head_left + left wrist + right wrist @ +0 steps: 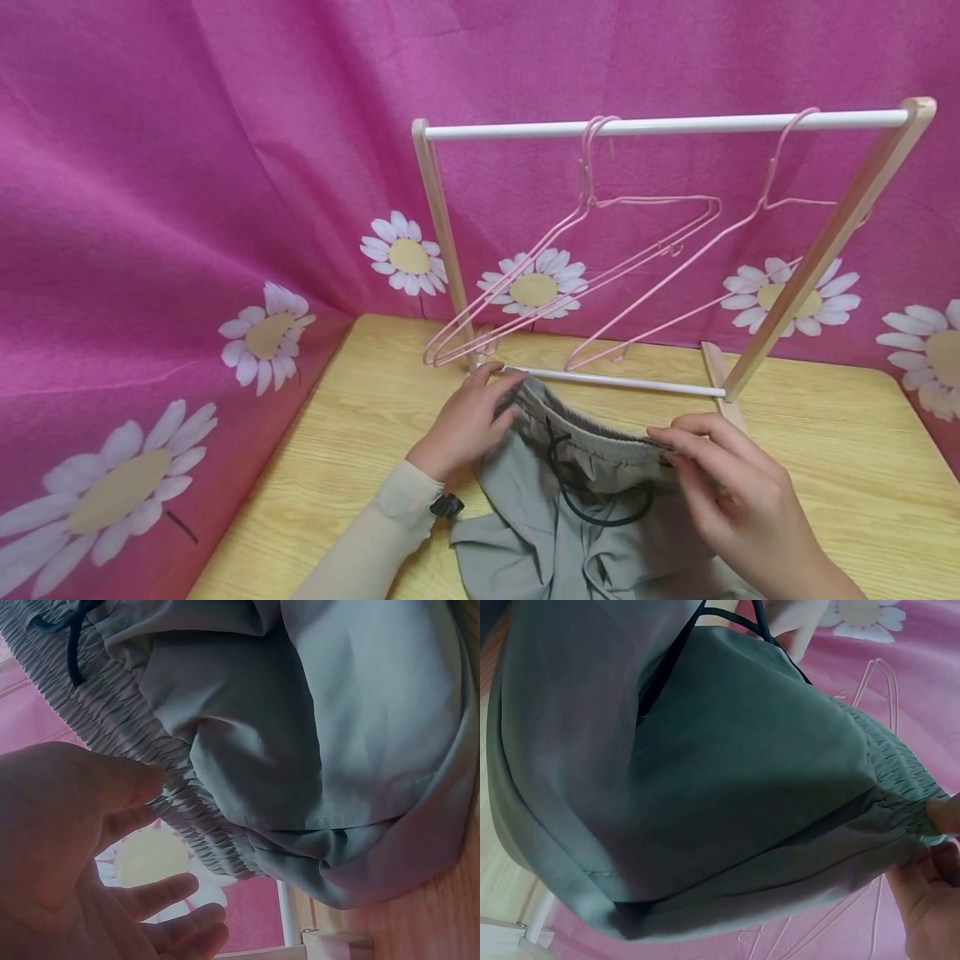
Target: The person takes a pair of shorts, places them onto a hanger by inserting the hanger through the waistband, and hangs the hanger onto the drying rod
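Grey-green drawstring pants (525, 508) with a gathered elastic waistband and a black drawstring (600, 518) are held up by the waist over the table. My left hand (468, 417) pinches the left end of the waistband between thumb and index finger; its other fingers spread free in the left wrist view. At the opposite end, my right hand (742, 483) pinches the waistband (907, 780) with thumb and fingers. Below the waist the fabric hangs in folds, its lower part cut off by the head view's bottom edge.
Behind the pants stands a small rack with wooden posts (832, 250) and a white rail (690, 124). Several pink hangers (517, 271) hang from it. The wood-grain table (360, 433) is backed by a pink daisy-print cloth (300, 150).
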A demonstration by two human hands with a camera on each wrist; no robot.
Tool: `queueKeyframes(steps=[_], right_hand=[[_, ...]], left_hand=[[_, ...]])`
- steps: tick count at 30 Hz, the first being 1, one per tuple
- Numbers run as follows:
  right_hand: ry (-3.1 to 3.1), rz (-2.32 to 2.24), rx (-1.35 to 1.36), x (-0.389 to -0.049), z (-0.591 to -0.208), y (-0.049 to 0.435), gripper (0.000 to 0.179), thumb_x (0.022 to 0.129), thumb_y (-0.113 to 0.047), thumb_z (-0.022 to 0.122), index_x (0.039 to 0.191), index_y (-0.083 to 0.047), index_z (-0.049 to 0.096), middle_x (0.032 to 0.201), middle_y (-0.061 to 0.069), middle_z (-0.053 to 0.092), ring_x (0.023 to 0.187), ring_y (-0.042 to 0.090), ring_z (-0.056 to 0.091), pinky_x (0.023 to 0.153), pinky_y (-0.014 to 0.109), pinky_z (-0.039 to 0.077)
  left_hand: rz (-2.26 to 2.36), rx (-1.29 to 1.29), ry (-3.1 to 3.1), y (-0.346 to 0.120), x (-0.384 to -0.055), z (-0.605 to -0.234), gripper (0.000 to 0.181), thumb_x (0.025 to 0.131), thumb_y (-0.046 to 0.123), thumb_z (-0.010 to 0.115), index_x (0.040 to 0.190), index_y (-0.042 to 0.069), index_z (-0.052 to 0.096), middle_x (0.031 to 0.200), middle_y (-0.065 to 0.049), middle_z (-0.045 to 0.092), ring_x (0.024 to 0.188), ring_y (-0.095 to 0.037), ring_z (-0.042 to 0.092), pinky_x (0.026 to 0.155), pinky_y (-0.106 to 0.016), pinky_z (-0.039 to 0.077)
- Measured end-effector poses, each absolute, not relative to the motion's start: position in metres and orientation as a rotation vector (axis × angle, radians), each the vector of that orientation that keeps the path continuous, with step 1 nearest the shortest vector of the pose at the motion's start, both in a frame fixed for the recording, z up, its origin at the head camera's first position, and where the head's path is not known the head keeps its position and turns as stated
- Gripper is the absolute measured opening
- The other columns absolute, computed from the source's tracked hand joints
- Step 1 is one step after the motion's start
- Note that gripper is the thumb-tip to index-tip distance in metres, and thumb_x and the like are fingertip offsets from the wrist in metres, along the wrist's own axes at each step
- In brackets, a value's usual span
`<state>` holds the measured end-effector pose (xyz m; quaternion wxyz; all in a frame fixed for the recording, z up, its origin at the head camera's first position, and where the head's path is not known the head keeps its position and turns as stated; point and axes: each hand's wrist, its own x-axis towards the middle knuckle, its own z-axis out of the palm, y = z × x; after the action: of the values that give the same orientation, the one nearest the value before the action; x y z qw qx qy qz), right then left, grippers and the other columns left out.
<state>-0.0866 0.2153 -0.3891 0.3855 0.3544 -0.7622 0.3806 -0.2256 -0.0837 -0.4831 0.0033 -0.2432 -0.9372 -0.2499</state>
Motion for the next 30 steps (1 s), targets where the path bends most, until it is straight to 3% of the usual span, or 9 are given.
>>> queueKeyframes(steps=[8,30], right_hand=[[-1.906,0.982,0.936,-0.0857,-0.387,0.2145,0.04,0.114,-0.022,0.056,0.109,0.011,0.078,0.1,0.016,0.069,0.095,0.007,0.059,0.081,0.009,0.048],[-1.918,0.979,0.896,-0.0812,-0.3834,0.2187,0.041,0.114,-0.025,0.057,0.108,0.01,0.078,0.1,0.016,0.069,0.093,0.006,0.057,0.076,0.01,0.045]], left_hand=[[-0.785,-0.766,-2.924,-0.0843,-0.225,-0.4863,0.055,0.107,0.027,0.071,0.159,0.029,0.055,0.165,-0.017,0.046,0.146,-0.04,0.055,0.117,-0.059,0.049],[-0.803,-0.732,-2.896,-0.0911,-0.2241,-0.4868,0.036,0.104,0.023,0.075,0.138,0.022,0.066,0.162,-0.019,0.049,0.146,-0.042,0.055,0.116,-0.061,0.049]])
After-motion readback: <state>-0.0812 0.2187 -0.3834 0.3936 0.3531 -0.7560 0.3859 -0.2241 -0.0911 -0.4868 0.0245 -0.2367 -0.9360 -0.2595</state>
